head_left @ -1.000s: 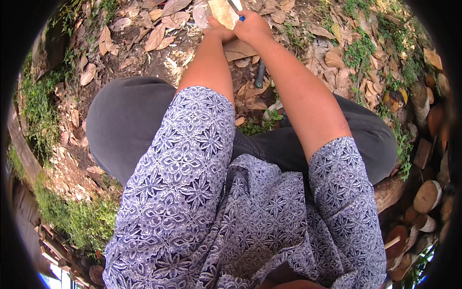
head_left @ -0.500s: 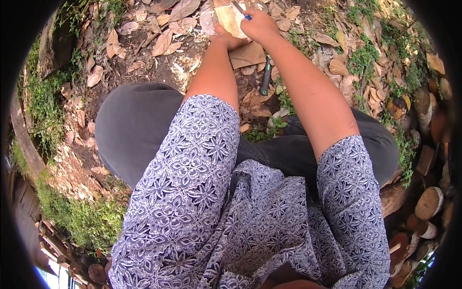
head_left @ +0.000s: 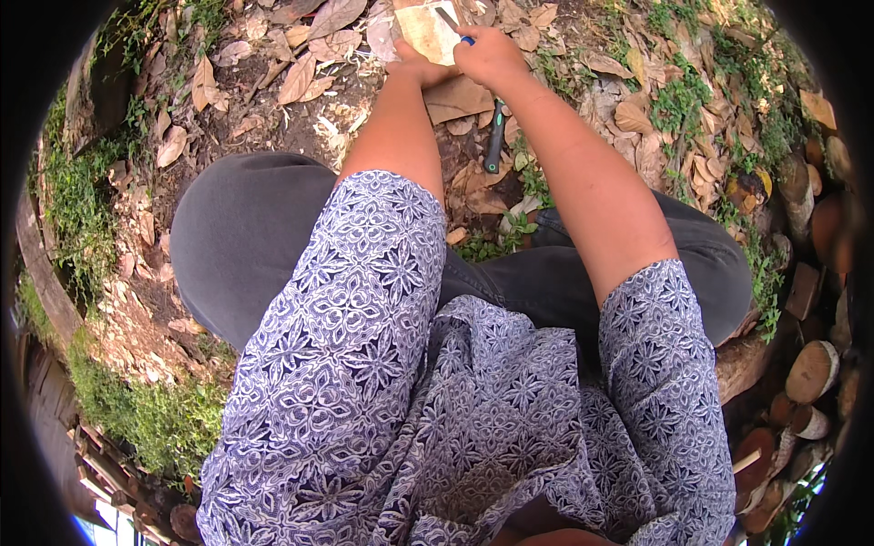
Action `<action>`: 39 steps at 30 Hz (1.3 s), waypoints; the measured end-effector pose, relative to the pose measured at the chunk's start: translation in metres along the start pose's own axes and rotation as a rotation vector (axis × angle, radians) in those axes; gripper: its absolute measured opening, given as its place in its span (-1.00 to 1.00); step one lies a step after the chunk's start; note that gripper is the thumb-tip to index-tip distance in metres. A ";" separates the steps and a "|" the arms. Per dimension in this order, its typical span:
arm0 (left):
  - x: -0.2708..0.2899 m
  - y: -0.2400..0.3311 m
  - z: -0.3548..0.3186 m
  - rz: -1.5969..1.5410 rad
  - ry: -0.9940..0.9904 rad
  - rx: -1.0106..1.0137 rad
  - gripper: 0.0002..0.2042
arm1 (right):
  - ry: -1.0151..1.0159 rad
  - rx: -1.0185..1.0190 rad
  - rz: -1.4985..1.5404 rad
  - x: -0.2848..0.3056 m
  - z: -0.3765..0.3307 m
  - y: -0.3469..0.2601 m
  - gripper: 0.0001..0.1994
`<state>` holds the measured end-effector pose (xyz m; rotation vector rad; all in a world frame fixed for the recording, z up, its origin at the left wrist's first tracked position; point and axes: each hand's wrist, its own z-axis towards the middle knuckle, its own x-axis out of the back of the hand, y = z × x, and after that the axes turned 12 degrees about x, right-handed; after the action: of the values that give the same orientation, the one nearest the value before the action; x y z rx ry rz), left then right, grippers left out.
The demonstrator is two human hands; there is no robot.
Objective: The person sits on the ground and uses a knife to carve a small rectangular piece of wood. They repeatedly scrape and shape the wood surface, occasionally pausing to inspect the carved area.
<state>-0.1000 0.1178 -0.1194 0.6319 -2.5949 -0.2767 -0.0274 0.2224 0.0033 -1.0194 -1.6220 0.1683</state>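
Note:
At the top of the view, a pale piece of wood (head_left: pixel 426 33) lies under both hands. My left hand (head_left: pixel 421 68) closes on its near left edge, thumb pointing up along the side. My right hand (head_left: pixel 492 60) is wrapped round a chisel-like tool with a blue part by the grip; its narrow metal blade (head_left: pixel 447 17) slants up and left over the wood's right side. Below the hands, a flat brown piece (head_left: pixel 462 100) rests on the ground. Beside it lies a tool with a black and green handle (head_left: pixel 494 141), its far end hidden by my right forearm.
Dry leaves (head_left: pixel 296 80) and pale wood shavings (head_left: pixel 335 129) litter the soil. My crossed legs (head_left: pixel 250 241) in dark trousers flank the work. Cut logs (head_left: pixel 812 371) are stacked at the right; low green plants (head_left: pixel 177 423) grow at the left.
The whole view has shifted slightly, so the ground tool appears a little left and higher. Both hands keep their hold, and the blade stays over the wood's right side.

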 end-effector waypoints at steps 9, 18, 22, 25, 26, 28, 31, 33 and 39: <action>-0.005 -0.006 0.007 0.087 0.024 -0.044 0.48 | 0.011 0.066 -0.010 -0.013 0.034 -0.006 -0.51; 0.001 -0.003 -0.003 0.193 0.112 -0.009 0.45 | 0.028 0.092 -0.108 -0.009 0.004 0.000 -0.53; -0.001 -0.002 0.002 0.213 0.158 -0.006 0.45 | -0.021 0.028 -0.070 -0.004 -0.001 -0.003 -0.49; -0.004 0.000 0.008 0.179 0.186 -0.019 0.45 | -0.028 0.004 -0.036 -0.004 -0.002 -0.005 -0.49; -0.007 -0.002 0.011 0.148 0.215 -0.033 0.45 | -0.031 -0.004 -0.031 -0.003 -0.001 -0.008 -0.48; -0.006 -0.005 0.019 0.073 0.158 -0.012 0.48 | -0.035 -0.020 -0.032 -0.003 0.001 -0.016 -0.48; 0.002 0.008 -0.009 0.023 -0.045 0.047 0.52 | 0.037 -0.045 -0.117 -0.008 -0.001 -0.010 -0.51; 0.005 0.001 0.003 0.021 -0.031 0.061 0.51 | 0.056 -0.022 -0.147 -0.013 -0.005 -0.016 -0.53; 0.001 0.001 0.003 0.190 0.126 -0.020 0.44 | 0.083 0.030 -0.141 -0.015 0.028 -0.002 -0.53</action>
<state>-0.1027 0.1184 -0.1209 0.3795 -2.5052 -0.1951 -0.0527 0.2214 -0.0158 -0.8747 -1.6048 0.0549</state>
